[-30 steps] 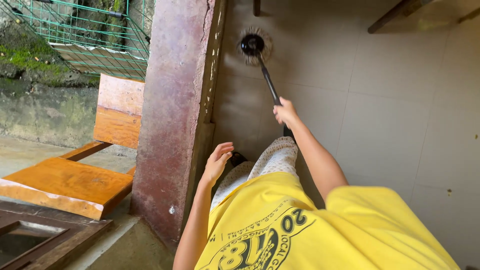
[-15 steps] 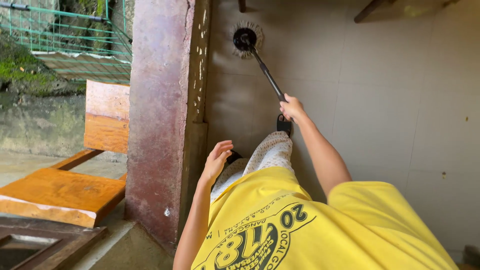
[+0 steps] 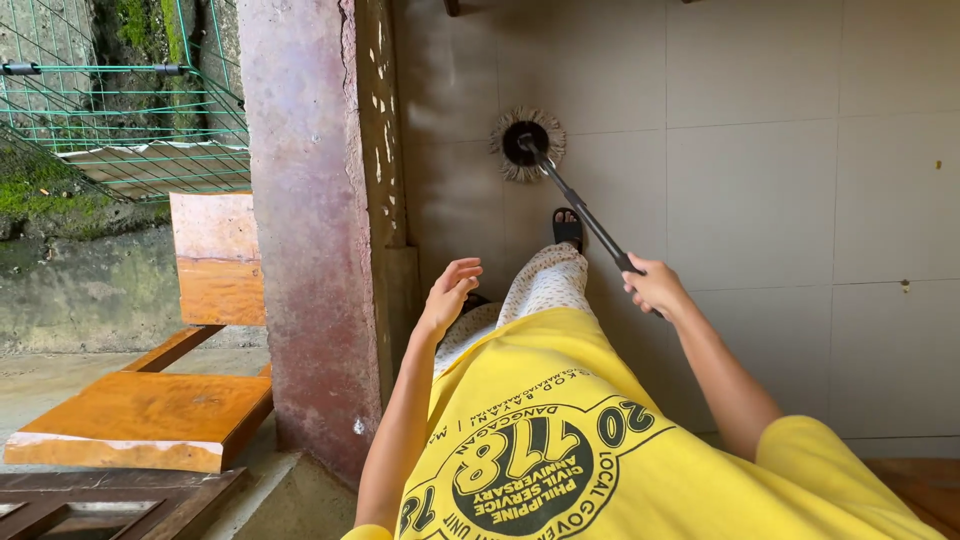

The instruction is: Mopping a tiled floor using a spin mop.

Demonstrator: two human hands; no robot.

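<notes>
In the head view, a mop (image 3: 527, 146) is being held by the right hand (image 3: 655, 288), whose fingers are being kept wrapped tight round the black handle (image 3: 585, 212); its round, fringed head is being pressed on the tiled floor (image 3: 750, 200) ahead of a sandalled foot (image 3: 567, 228). The left hand (image 3: 447, 296) is being held free beside the pillar (image 3: 310, 230), fingers loosely spread; the mop is being judged light and stiff in the shaft, soft at the fringe, best gripped high on the handle.
</notes>
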